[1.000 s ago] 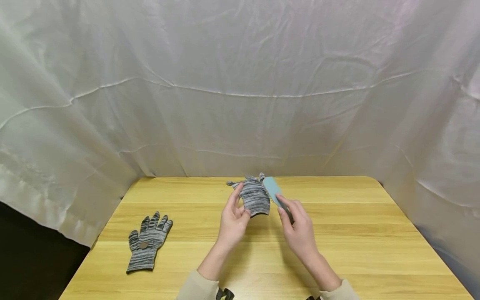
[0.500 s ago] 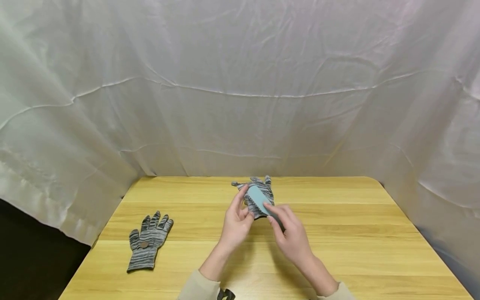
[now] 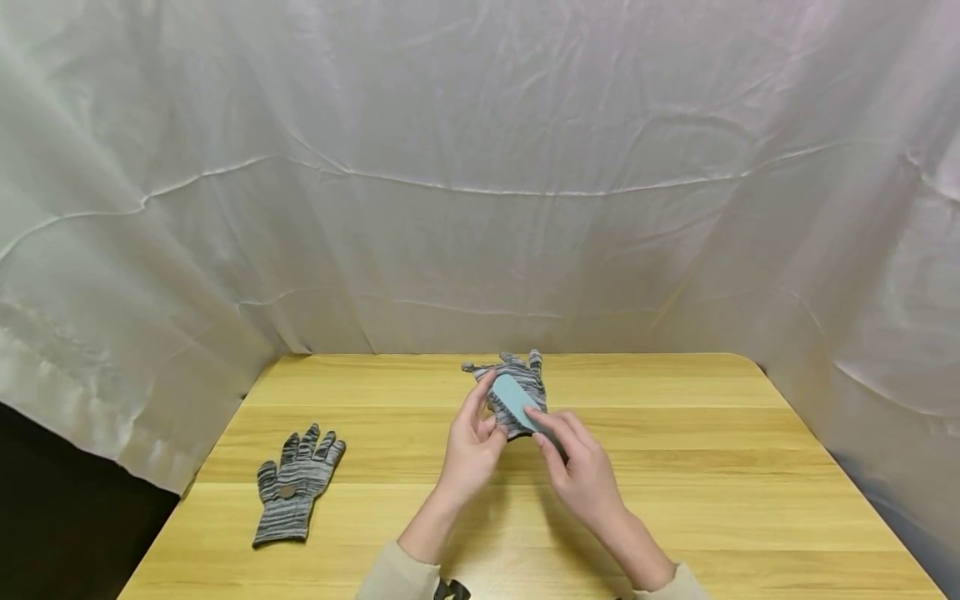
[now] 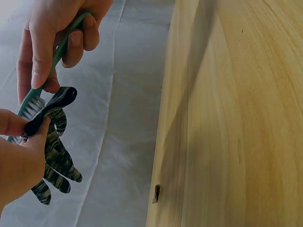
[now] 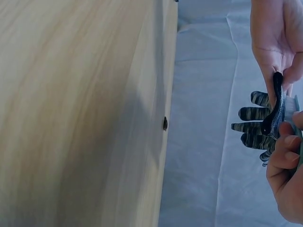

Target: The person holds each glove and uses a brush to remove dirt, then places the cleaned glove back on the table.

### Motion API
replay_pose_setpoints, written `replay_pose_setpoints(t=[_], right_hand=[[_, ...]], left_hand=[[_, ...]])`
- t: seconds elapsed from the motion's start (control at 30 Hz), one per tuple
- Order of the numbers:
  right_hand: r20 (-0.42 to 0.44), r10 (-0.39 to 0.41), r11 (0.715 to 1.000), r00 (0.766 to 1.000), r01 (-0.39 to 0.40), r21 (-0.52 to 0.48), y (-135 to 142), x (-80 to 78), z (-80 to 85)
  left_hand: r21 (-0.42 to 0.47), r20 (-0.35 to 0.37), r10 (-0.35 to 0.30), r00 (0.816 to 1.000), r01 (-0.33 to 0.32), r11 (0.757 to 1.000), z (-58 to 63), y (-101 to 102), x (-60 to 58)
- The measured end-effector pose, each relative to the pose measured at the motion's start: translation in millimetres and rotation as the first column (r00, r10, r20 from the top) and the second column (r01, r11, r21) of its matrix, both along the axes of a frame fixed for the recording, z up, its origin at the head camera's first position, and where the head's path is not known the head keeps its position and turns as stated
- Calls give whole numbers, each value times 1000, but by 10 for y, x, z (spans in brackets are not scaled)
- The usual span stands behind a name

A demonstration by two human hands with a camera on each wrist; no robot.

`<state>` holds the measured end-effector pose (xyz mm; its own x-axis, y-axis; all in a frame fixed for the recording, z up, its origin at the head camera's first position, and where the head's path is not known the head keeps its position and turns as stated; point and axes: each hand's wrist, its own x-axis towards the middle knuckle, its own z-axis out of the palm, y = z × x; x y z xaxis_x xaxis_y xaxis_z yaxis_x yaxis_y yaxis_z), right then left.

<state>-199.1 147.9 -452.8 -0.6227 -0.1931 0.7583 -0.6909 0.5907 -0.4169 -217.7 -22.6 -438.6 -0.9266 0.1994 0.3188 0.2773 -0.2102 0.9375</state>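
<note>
Raised over the table, a grey-and-black striped knit glove [image 3: 534, 379] is held by its cuff in my left hand [image 3: 471, 454], the glove's fingers pointing away. My right hand [image 3: 585, 471] grips the handle of a light blue-green brush [image 3: 513, 396], index finger along its back. The brush head lies across the palm part of the glove, covering some of it. White bristles [image 4: 34, 109] show in the left wrist view, turned toward the glove at its dark cuff. From the right wrist view, the glove's fingers [image 5: 253, 113] hang out beyond my left hand.
A matching glove [image 3: 281, 518] with a brown round spot lies flat at the left of the wooden table [image 3: 720, 500]. Pale cloth [image 3: 480, 250] hangs behind the far edge. A small dark mark [image 4: 156, 194] sits by the table's edge.
The brush has moved left and toward me, from the glove's right side onto its middle. My left hand and the glove have shifted slightly right. In the last half second little differs.
</note>
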Motion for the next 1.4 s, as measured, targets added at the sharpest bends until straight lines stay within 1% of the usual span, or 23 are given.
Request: replay_pose_setpoints(t=[0.4,0.53,0.73,0.97,1.4], right_hand=[[-10,-12,1000,1000,12,-19,20,-2,21],[-13,-19,1000,1000,19,-20,26,-9,20],[-24,-33,998,999,32,-46,56,-30,24],[-36,-46,998,998,44,-53,72,-46,15],[-39,-86,995,996,84,-56,86,-56,-11]], left_hand=[[56,-11,-9,1000,10,998,34,8,9],[47,-7,-3,1000,4,999,35,3,10],[50,-34,19,999,-17,999,22,-13,-10],[53,-39,16,999,-14,998,20,-25,-10],[89,-44,6,999,-2,996,27,-30,-11]])
